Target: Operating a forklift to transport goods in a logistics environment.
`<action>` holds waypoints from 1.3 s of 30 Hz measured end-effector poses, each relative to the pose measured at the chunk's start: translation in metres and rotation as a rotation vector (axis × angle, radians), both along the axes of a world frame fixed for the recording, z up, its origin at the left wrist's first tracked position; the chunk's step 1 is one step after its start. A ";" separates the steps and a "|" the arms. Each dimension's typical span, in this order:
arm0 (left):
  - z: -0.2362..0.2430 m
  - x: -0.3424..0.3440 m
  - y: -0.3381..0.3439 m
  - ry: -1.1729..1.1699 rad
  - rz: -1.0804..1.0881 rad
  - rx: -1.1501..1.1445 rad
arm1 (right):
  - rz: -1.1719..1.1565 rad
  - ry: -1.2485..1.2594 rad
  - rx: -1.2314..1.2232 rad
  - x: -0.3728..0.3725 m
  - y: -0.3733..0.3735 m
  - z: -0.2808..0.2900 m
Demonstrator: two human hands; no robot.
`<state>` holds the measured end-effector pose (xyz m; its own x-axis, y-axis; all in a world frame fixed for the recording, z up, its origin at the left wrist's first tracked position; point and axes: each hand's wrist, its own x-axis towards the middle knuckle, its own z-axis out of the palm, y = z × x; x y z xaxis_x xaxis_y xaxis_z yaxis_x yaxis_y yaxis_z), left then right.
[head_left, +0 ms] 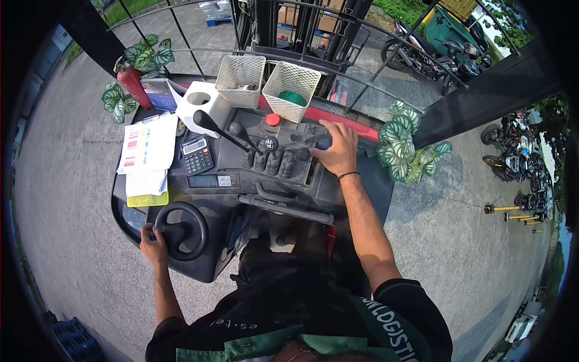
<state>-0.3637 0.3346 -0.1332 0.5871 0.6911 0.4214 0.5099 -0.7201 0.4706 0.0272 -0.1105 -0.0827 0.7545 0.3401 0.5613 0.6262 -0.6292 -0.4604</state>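
Note:
My left hand (154, 244) is closed on the left side of the black steering wheel (204, 232). On the right of the dark console, my right hand (340, 148) curls around a dark control lever knob (324, 143), with its thumb on the near side. Left of that hand stands a row of control levers (271, 145) with black knobs. The two leftmost lean far to the left on longer stems. A red button (272, 119) sits behind the row.
Papers on a clipboard (151, 145), a calculator (197, 156) and a white holder (202, 107) lie left of the levers. Two mesh baskets (292, 90) stand at the back, before metal bars. A fire extinguisher (132, 86) is far left. Motorcycles (443, 57) are parked beyond.

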 end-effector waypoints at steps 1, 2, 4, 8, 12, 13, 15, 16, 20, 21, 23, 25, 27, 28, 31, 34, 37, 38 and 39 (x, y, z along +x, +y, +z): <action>0.000 0.017 0.008 -0.011 0.044 -0.005 | -0.120 0.069 -0.061 0.008 -0.019 -0.017; -0.001 0.031 0.014 -0.020 0.094 -0.008 | -0.235 0.139 -0.120 0.011 -0.028 -0.028; -0.008 0.058 0.018 -0.077 0.119 0.066 | -0.202 0.109 -0.185 0.002 -0.025 -0.021; -0.007 0.123 -0.006 0.074 0.005 -0.016 | -0.183 0.152 -0.182 0.008 -0.027 -0.014; -0.001 0.135 -0.027 0.067 -0.203 0.032 | -0.165 0.095 -0.148 0.012 -0.032 -0.008; 0.003 0.136 -0.024 0.088 -0.157 0.047 | -0.160 0.102 -0.157 0.013 -0.034 -0.004; 0.004 0.123 -0.006 0.117 -0.084 0.105 | -0.148 0.107 -0.137 0.011 -0.038 -0.007; 0.003 0.110 0.001 0.124 -0.021 0.068 | -0.140 0.111 -0.126 0.009 -0.041 -0.008; 0.003 0.035 0.000 0.081 0.160 0.080 | -0.101 0.116 -0.150 -0.006 -0.056 -0.008; 0.005 0.016 -0.007 0.084 0.214 0.053 | -0.110 0.106 -0.158 -0.011 -0.059 -0.006; 0.004 -0.016 -0.025 0.091 0.213 0.041 | -0.115 0.095 -0.161 -0.023 -0.060 -0.005; 0.000 -0.041 -0.039 0.098 0.219 0.029 | -0.120 0.126 -0.171 -0.033 -0.059 -0.003; -0.007 -0.060 -0.049 0.030 0.125 0.034 | -0.077 0.095 -0.179 -0.045 -0.060 -0.002; -0.005 -0.063 -0.055 0.029 0.129 0.034 | -0.042 0.066 -0.191 -0.051 -0.061 0.002; -0.001 -0.066 -0.075 -0.033 0.196 -0.014 | 0.022 0.113 -0.186 -0.052 -0.068 -0.003; -0.013 -0.091 -0.088 -0.035 0.030 -0.030 | 0.023 0.115 -0.156 -0.061 -0.067 -0.011; -0.003 -0.086 -0.085 -0.053 0.063 0.017 | -0.086 0.037 -0.168 -0.068 -0.064 -0.012; 0.004 -0.082 -0.086 -0.087 0.102 0.018 | -0.085 0.011 -0.159 -0.067 -0.064 -0.011; 0.008 -0.079 -0.088 -0.089 0.097 0.021 | -0.084 -0.016 -0.151 -0.065 -0.064 -0.009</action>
<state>-0.4430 0.2470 -0.1253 0.4775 0.7334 0.4840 0.5342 -0.6796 0.5028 -0.0379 -0.1744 -0.0918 0.7750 0.3575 0.5212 0.5752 -0.7407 -0.3472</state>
